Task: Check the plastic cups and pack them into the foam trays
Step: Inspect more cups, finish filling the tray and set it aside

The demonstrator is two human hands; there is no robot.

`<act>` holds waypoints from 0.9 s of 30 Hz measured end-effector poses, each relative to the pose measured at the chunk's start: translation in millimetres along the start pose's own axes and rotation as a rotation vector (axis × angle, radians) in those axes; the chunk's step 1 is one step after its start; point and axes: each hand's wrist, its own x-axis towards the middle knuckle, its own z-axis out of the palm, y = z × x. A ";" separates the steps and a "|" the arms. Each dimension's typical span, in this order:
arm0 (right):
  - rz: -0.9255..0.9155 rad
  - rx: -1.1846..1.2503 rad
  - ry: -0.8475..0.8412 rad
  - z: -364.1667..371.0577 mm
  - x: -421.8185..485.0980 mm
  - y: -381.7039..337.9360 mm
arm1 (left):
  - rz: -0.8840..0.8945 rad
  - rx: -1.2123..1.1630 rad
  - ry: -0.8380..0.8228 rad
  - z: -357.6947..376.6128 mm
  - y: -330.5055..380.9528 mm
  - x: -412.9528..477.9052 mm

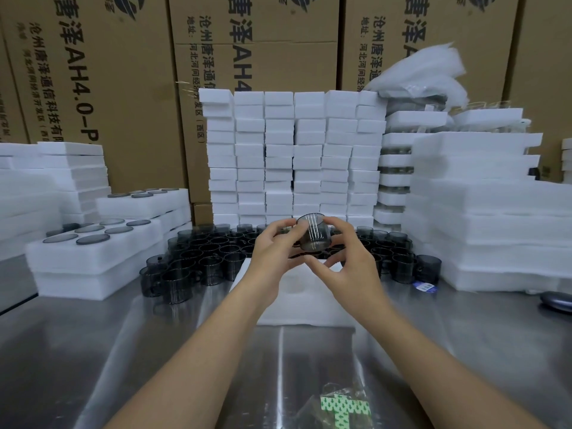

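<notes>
Two-handed hold: your left grip and right grip pinch one smoky plastic cup by its sides, apparently mouth-up. It is raised above a white foam tray on the counter — loose cups crowd just behind.

Cardboard boxes at twelve o'clock are showing "唐泽AH4.0-P", "沧州唐泽通信科技有" and the address "地址:河北河间经济开发区(西区)".
</notes>
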 end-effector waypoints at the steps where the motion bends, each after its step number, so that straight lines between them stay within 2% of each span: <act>1: 0.052 0.047 0.005 0.5 -0.5 -2.5 | 0.019 -0.010 0.008 0.9 0.0 -0.1; 4: 0.229 0.225 -0.004 2.0 -1.0 -9.8 | 0.074 -0.040 0.007 2.9 -1.1 -0.7; 7: 0.329 0.365 0.004 1.5 0.1 -15.7 | 0.111 -0.031 -0.010 3.5 -1.5 -2.4; 11: 0.451 0.571 0.003 -4.4 3.2 -22.7 | 0.047 -0.091 0.001 2.8 2.7 -0.8; 15: 0.601 0.771 -0.113 -10.4 8.9 -26.1 | -0.031 -0.136 -0.010 -2.2 6.9 1.7; 19: 0.698 0.995 -0.233 -14.7 13.5 -27.8 | -0.055 -0.062 -0.163 -1.0 10.1 -1.0; 23: 0.729 1.013 -0.302 -14.9 15.0 -28.3 | -0.013 -0.022 -0.318 3.5 10.0 -5.6; 27: 0.691 0.931 -0.290 -13.8 15.7 -30.5 | 0.070 -0.023 -0.247 1.8 6.5 -2.9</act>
